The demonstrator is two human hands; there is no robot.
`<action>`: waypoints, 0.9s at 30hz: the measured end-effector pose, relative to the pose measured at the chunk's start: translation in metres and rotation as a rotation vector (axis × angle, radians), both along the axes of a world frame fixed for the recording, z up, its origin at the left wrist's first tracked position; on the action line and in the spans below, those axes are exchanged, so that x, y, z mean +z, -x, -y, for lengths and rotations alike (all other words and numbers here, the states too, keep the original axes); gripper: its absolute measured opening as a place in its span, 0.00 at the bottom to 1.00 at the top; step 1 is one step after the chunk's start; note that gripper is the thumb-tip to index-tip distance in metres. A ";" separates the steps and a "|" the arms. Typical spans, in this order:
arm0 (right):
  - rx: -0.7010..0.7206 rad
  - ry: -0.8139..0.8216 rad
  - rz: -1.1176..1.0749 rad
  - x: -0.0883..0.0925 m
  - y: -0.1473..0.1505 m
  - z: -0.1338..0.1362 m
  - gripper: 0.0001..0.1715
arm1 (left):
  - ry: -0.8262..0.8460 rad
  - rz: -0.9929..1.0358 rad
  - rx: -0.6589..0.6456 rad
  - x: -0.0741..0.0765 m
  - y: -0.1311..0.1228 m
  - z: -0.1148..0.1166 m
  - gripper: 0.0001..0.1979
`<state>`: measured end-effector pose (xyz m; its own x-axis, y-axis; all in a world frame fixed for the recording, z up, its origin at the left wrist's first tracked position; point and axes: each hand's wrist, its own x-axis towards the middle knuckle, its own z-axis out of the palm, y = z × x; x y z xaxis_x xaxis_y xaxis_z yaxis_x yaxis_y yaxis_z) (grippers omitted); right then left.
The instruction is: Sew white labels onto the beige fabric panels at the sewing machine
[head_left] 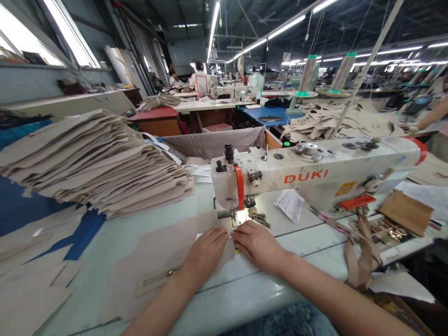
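Matt beige cloth (168,252); glossy enamelled machine (315,179)

Both bare forearms reach forward; left hand (206,252) and right hand (257,245) lie palm-down, flat, fingertips nearly meeting

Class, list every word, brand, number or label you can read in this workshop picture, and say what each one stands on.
"DUKI": orange capitals on the front of the white sewing machine.
Yellow sticker on the same machine's arm: too small to read.
Printed paper slip lying on the machine bed: the print is blurred and unreadable.
No other text in the picture is legible.
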<state>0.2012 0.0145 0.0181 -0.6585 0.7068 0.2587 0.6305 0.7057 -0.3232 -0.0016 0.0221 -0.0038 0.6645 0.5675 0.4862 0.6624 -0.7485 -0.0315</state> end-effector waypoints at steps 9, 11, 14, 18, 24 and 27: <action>0.050 -0.091 0.125 0.002 0.002 -0.013 0.11 | 0.187 -0.007 0.051 0.000 0.009 0.010 0.18; 0.044 -0.100 0.136 0.002 0.001 -0.016 0.11 | 0.188 -0.037 0.063 0.001 0.006 0.007 0.18; -0.003 -0.094 0.150 0.001 -0.001 -0.023 0.12 | 0.119 -0.089 0.071 -0.001 0.000 -0.002 0.18; -0.056 -0.098 0.115 -0.001 -0.003 -0.027 0.12 | 0.039 -0.096 0.044 -0.005 -0.006 -0.014 0.18; -0.103 -0.117 0.043 -0.006 -0.003 -0.028 0.15 | 0.046 -0.078 0.029 -0.001 -0.009 -0.021 0.18; -0.098 -0.138 0.036 -0.008 -0.003 -0.029 0.16 | 0.053 -0.055 0.014 0.002 -0.010 -0.023 0.18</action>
<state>0.2041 0.0435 0.0102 -0.5989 0.7274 0.3350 0.7079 0.6764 -0.2032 0.0082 0.0451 -0.0020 0.6814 0.6008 0.4181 0.6710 -0.7409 -0.0290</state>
